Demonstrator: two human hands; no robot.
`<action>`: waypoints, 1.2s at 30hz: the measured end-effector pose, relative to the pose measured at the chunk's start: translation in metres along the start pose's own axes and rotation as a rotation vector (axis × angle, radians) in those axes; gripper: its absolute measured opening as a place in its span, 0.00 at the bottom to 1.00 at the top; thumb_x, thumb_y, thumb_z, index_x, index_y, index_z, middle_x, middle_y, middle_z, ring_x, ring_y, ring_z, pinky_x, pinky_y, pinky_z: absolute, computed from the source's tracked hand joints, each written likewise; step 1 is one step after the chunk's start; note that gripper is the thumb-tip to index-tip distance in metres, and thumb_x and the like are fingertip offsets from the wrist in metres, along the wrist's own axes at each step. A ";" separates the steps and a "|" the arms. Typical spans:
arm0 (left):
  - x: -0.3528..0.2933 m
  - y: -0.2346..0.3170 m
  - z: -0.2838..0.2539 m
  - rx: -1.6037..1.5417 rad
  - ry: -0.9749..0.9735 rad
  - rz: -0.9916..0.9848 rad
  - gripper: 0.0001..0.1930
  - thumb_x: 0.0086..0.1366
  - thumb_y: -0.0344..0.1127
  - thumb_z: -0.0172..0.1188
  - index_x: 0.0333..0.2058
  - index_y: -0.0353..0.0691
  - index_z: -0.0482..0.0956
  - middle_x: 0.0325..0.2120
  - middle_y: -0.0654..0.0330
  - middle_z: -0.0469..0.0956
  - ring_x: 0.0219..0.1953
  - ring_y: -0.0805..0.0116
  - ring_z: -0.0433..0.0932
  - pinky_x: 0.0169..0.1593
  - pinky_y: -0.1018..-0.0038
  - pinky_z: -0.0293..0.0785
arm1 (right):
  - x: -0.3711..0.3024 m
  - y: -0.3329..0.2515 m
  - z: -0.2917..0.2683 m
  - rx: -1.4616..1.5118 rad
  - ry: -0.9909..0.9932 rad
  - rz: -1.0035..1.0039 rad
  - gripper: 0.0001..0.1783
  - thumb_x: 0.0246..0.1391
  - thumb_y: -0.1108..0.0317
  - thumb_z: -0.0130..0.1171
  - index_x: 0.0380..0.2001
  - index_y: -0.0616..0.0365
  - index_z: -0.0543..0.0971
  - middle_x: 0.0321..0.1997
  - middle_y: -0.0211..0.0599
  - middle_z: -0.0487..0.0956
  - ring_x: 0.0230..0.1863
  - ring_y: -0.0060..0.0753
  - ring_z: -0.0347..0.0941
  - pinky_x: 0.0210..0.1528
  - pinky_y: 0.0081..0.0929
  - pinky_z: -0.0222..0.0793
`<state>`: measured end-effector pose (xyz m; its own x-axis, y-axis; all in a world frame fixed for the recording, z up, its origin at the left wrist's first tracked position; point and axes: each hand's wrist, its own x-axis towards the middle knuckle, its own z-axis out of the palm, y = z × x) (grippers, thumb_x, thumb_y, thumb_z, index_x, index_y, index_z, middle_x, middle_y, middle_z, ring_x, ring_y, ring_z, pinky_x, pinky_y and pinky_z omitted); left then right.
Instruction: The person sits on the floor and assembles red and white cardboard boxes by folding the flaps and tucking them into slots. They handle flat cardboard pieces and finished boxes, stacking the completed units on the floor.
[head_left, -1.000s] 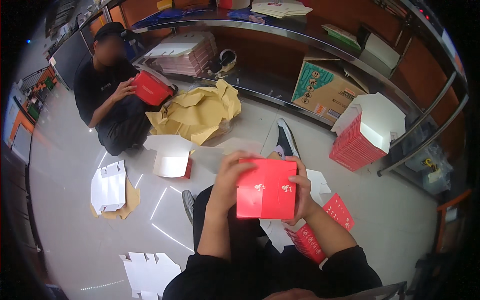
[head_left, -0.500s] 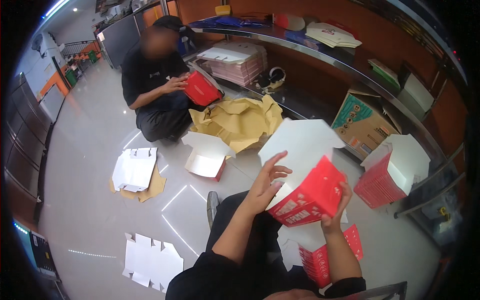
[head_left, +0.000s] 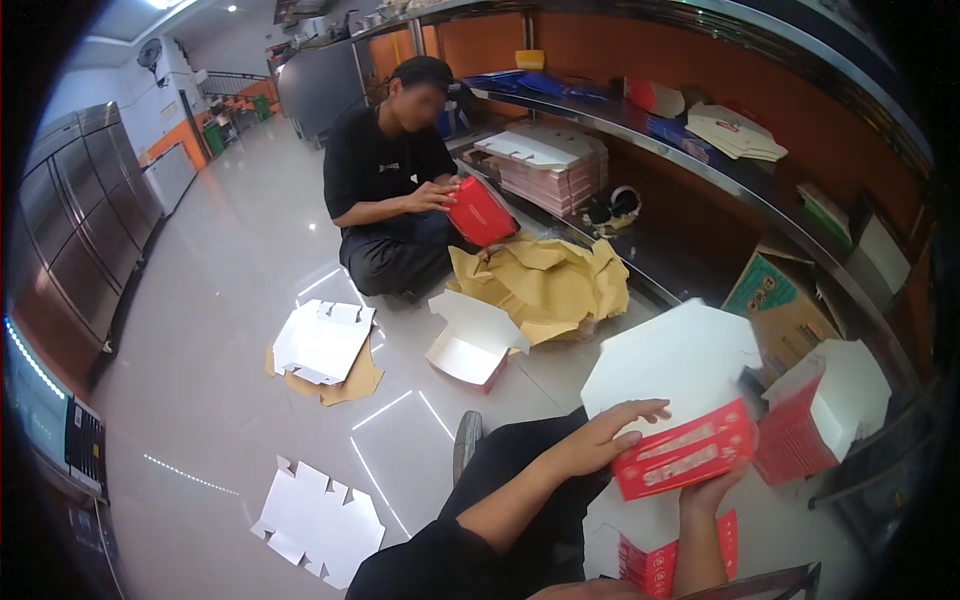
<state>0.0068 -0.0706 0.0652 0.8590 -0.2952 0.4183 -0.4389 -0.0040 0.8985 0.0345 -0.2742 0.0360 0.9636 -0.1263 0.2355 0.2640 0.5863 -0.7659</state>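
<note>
The red-and-white box (head_left: 688, 388), at four o'clock, is nearer the nested stack (head_left: 797, 435) than a second ago. At its ten o'clock rim, the left hand (head_left: 597, 440) has fingers apart; the right hand (head_left: 714, 492), underneath, hides its fingers, grip unclear.

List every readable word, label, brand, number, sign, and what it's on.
Wording not copied; where print shows:
Nearest red box: large pale lettering, partly blurred.
Co-worker's red box: pale print, too small.
Black shirt: small pale print, unreadable.
Carton: round symbols, too small.
</note>
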 end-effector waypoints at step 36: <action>-0.008 -0.049 0.000 -0.293 0.550 0.248 0.30 0.62 0.56 0.42 0.10 0.37 0.61 0.09 0.64 0.61 0.13 0.75 0.58 0.17 0.77 0.51 | 0.013 -0.018 -0.009 -0.118 -0.310 -0.018 0.16 0.53 0.56 0.39 0.28 0.59 0.65 0.29 0.35 0.66 0.31 0.26 0.60 0.38 0.23 0.57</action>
<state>0.0207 -0.0684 0.0181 0.7852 0.2765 0.5541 -0.6176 0.2842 0.7334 0.0431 -0.2931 0.0475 0.9053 0.1244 0.4061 0.3009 0.4868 -0.8200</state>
